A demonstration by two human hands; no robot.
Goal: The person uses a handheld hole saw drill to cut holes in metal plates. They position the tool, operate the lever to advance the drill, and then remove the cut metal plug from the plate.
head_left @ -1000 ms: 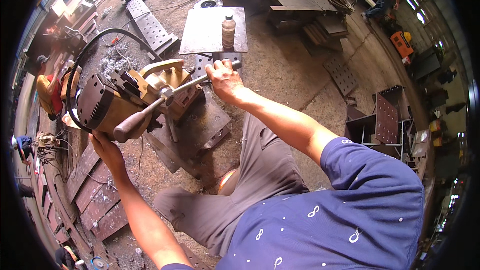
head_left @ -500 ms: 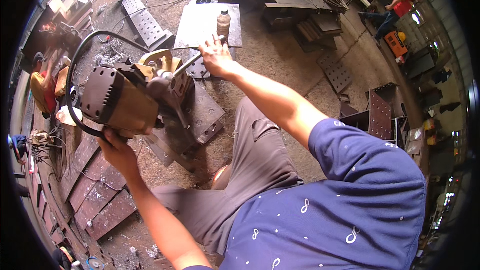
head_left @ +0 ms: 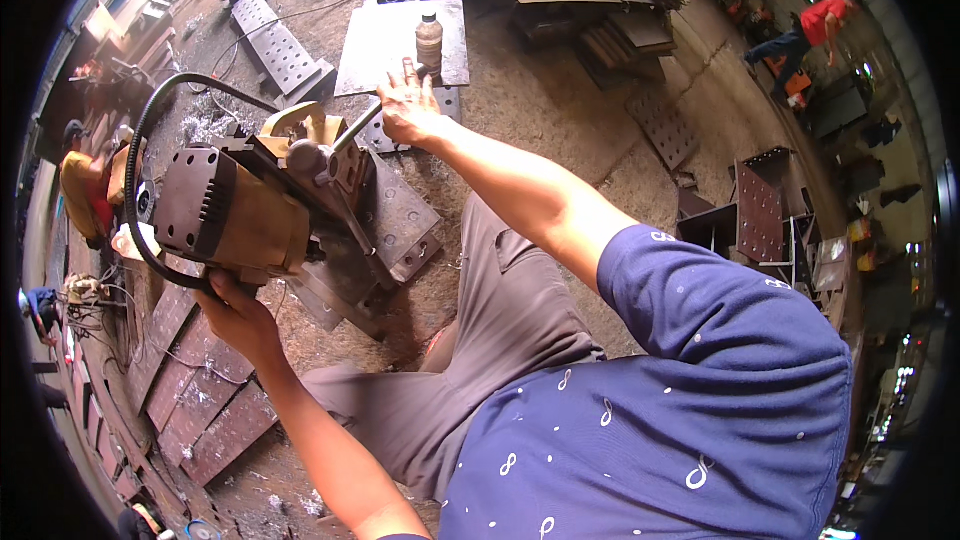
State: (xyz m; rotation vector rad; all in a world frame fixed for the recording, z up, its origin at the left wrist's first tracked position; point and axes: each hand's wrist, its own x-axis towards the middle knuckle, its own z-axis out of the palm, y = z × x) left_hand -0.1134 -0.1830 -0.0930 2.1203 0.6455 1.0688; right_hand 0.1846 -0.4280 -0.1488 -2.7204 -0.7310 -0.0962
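A tan and black magnetic drill [head_left: 235, 215] lies tilted on stacked steel plates [head_left: 405, 210] in front of me. My left hand [head_left: 240, 315] grips the lower end of its motor housing, beside the black cable conduit [head_left: 135, 180]; some fingers are hidden underneath. My right hand [head_left: 408, 112] lies over the outer end of a feed lever [head_left: 357, 127], palm against it, fingers stretched and apart. Another lever spoke [head_left: 365, 250] points down toward my knee. Just past my right fingers a brown bottle with a dark cap [head_left: 429, 45] stands on a bright flat plate [head_left: 365, 50].
Perforated steel plates lie at the far left [head_left: 275, 40] and right [head_left: 665, 130]. Long steel strips [head_left: 215, 390] with metal shavings cover the left floor. Stacked plates [head_left: 625, 35] stand at the back. One person [head_left: 85, 180] is at the left, another [head_left: 815, 35] walks far right.
The view has shifted a little. The lower lever spoke has swung slightly, and my right hand has moved a bit with its lever. The far-right person has stepped along.
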